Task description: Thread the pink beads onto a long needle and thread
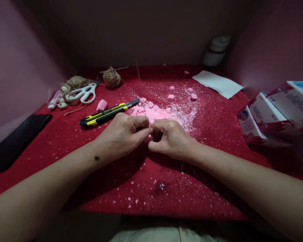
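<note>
My left hand [127,132] and my right hand [170,137] meet at the middle of the red cloth, fingertips touching. A thin, thread-like strand [144,112] rises from the pinched fingers of my left hand. Between the thumb and forefinger of my right hand a small pink soap piece [149,137] partly shows; the fingers cover the rest. Just beyond them lies a heap of pink soap shavings and chunks [154,111]. A black and yellow utility knife [103,116] rests left of the heap, its blade end at the shavings.
Left are white-handled scissors [84,94], a twine ball [112,78], a larger pink chunk [102,105] and a black phone-like slab [17,141]. Right are folded white paper [217,83], soap boxes [270,114] and a white-capped bottle [216,52]. Crumbs dot the red cloth [192,201].
</note>
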The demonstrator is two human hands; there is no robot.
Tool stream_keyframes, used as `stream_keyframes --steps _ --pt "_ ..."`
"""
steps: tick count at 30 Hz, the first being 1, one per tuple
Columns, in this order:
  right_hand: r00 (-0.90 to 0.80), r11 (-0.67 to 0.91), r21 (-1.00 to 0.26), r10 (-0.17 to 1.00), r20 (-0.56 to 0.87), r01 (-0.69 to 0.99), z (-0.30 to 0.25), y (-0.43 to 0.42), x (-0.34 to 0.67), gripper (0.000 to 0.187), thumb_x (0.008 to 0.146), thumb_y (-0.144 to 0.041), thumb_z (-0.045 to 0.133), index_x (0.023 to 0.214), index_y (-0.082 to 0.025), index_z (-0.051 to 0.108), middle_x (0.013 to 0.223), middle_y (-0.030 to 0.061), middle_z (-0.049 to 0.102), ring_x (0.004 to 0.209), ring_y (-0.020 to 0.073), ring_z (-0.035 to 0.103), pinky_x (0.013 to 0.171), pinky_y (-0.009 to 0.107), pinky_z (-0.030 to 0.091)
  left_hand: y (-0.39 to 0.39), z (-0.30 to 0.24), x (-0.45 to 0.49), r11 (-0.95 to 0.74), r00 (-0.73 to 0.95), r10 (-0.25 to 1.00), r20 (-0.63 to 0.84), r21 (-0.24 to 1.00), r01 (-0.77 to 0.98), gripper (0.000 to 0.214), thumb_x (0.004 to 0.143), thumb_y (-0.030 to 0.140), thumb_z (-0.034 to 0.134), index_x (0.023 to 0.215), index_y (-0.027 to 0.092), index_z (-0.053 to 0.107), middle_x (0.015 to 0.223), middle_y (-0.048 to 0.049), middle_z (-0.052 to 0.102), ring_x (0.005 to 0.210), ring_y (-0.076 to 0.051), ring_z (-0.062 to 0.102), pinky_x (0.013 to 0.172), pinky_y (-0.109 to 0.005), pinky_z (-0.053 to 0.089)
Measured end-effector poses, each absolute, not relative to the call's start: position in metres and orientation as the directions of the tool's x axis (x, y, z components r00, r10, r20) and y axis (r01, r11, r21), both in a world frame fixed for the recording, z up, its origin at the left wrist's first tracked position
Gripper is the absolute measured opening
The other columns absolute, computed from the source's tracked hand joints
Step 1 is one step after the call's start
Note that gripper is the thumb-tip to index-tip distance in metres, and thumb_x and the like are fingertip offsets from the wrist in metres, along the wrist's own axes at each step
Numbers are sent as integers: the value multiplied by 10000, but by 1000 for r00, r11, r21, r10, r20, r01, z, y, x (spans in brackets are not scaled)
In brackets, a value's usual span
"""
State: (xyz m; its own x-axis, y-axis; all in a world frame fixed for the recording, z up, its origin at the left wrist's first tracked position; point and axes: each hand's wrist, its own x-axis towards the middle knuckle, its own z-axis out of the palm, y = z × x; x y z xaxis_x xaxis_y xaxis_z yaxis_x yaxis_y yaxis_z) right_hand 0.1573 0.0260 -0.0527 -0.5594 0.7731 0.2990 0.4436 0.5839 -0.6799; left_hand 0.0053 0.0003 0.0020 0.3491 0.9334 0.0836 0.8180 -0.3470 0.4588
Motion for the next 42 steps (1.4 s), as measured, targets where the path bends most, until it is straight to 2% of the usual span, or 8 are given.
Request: stream_keyframes --steps 7,12,15,22,28,35,39,42 --pt "-557 594 -675 768 315 438 -53 25 156 100 672 -221 548 588 -167 541 570 -25 514 533 80 404 541 234 312 1 -2 0 -298 290 951 108 571 765 181 769 227 514 665 127 622 573 18 580 541 -77 485 521 -182 362" --pt "-584 606 -653 756 295 454 -51 25 157 114 727 -228 534 645 -163 578 606 -13 538 557 83 417 555 232 312 2 -2 -1 -261 255 962 98 601 756 182 759 221 540 624 124 613 535 30 551 522 -69 457 495 -171 352" --pt "-598 609 -651 750 284 454 -50 26 157 99 705 -252 575 659 -165 571 605 -17 527 557 86 414 545 231 305 0 -2 0 -230 238 969 72 627 745 178 760 212 545 619 129 615 521 35 554 502 -63 454 470 -160 344" --pt "-599 563 -729 756 263 390 -49 27 158 116 745 -237 557 684 -158 616 612 -14 534 573 87 442 556 229 316 2 -3 0 -283 300 950 85 639 715 179 770 203 550 626 130 626 540 32 565 513 -60 471 487 -159 353" --pt "-573 502 -775 788 225 385 -48 26 157 118 743 -231 572 679 -153 634 566 -24 512 542 79 436 523 223 293 1 -1 -1 -290 288 952 103 605 741 165 761 202 547 638 133 633 548 32 567 525 -67 480 509 -171 355" --pt "-559 474 -785 804 202 399 -48 25 158 71 683 -185 594 629 -147 620 556 -26 515 531 79 447 520 221 307 -11 -1 5 -347 332 935 128 535 770 225 776 175 510 565 126 567 463 53 414 440 -47 368 442 -169 276" --pt "-576 484 -779 793 197 400 -50 26 158 41 664 -158 583 633 -150 609 587 -21 532 566 85 464 541 220 321 -6 -6 5 -473 438 878 191 477 740 199 792 174 494 649 121 620 496 38 469 457 -54 418 463 -172 303" --pt "-568 478 -787 798 203 391 -50 26 158 45 664 -162 587 623 -150 601 573 -27 521 555 81 457 531 216 310 0 -7 1 -498 463 864 196 468 730 213 805 204 499 680 114 645 521 21 525 477 -62 451 482 -178 327"
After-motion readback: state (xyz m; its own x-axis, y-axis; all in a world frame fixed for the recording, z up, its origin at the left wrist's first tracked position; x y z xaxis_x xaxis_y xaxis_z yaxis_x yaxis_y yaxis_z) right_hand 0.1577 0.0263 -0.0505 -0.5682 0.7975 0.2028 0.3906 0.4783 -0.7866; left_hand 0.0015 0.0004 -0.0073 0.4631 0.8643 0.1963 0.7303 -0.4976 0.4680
